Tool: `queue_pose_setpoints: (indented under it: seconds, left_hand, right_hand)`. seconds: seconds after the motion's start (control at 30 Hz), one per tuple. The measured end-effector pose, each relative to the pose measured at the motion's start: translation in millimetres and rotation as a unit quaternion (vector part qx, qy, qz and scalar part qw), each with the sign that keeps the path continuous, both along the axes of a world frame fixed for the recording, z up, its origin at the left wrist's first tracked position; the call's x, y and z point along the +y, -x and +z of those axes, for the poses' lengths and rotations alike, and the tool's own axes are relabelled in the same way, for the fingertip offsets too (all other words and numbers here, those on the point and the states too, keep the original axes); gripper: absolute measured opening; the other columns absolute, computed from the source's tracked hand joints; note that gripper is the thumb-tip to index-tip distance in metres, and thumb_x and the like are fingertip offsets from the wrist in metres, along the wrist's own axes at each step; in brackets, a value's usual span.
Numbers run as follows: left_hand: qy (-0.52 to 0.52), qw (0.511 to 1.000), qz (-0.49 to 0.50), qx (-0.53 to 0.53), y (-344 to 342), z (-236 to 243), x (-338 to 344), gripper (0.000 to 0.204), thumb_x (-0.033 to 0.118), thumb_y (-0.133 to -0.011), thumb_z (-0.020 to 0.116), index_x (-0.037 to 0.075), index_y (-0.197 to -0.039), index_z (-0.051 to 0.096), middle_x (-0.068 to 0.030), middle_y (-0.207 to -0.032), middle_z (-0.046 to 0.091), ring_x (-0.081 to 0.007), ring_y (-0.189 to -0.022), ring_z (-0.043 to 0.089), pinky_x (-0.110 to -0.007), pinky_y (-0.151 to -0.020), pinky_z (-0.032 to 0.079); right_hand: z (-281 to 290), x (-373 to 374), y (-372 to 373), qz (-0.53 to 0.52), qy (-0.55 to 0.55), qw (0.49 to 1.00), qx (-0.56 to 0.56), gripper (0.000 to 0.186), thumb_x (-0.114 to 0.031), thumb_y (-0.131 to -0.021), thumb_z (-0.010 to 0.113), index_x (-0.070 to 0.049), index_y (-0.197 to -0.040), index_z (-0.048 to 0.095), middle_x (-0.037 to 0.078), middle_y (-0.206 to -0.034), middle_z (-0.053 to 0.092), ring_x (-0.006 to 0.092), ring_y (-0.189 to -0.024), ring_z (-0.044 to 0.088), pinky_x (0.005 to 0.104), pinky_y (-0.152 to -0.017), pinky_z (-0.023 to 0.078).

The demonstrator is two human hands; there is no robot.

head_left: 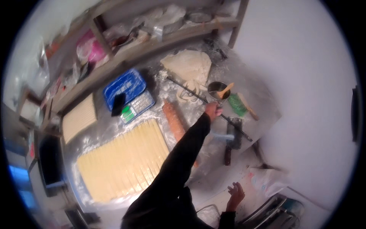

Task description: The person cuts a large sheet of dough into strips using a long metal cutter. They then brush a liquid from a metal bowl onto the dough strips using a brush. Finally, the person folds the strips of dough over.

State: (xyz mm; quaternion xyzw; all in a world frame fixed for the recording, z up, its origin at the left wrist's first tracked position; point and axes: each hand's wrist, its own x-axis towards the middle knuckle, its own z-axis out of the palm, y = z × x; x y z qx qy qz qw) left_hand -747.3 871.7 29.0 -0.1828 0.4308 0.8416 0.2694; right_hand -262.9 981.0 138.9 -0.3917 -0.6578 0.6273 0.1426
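Observation:
My left hand [213, 110] is closed around a long thin dark rod [237, 129], which lies slantwise over the floury table. Beyond that hand stands a metal cup [214, 87] with a wooden-handled brush [225, 91] in it. My right hand [236, 195] hangs low, past the table's near edge, fingers apart and holding nothing. To the left of my left forearm lies a floury rolling pin [173, 120]. Further left spreads a wide sheet of dough cut into strips [120, 164]. A loose slab of dough [188, 65] and some curled dough scraps [188, 91] sit at the far side.
A blue tray [131, 82], a scale [139, 105] and a black phone-like slab [118, 105] are at the far left, near more dough strips [79, 118]. Right of the cup are a green brush [238, 105] and a dark broad blade [235, 137]. Shelves [152, 45] edge the back.

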Motion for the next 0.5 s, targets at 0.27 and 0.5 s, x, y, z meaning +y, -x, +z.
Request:
queue_pose_setpoints:
  seconds: [0.27,0.5]
  left_hand:
    - [0.025,0.989,-0.069,0.124,-27,5,-59,0.031,0.025,-0.096,0.054,0.005,-0.12,0.051,-0.0122,-0.112,0.06,-0.0297,-0.09,0.069,-0.044,-0.07,0.058]
    - [0.056,0.987,-0.004,0.148,-157,111,-276,0.025,0.03,-0.096,0.06,0.009,-0.109,0.065,-0.005,-0.104,0.068,-0.0181,-0.09,0.07,-0.03,-0.066,0.055]
  right_hand:
    - [-11,-37,16,0.097,0.033,0.994,-0.044,0.039,-0.015,-0.091,0.055,0.007,-0.123,0.058,0.013,-0.107,0.068,0.0216,-0.079,0.07,0.0275,-0.062,0.053]
    - [-27,-115,60,0.347,-0.071,0.933,-0.061,0.031,-0.01,-0.091,0.054,0.004,-0.117,0.063,0.011,-0.099,0.069,0.0191,-0.075,0.069,0.0256,-0.061,0.051]
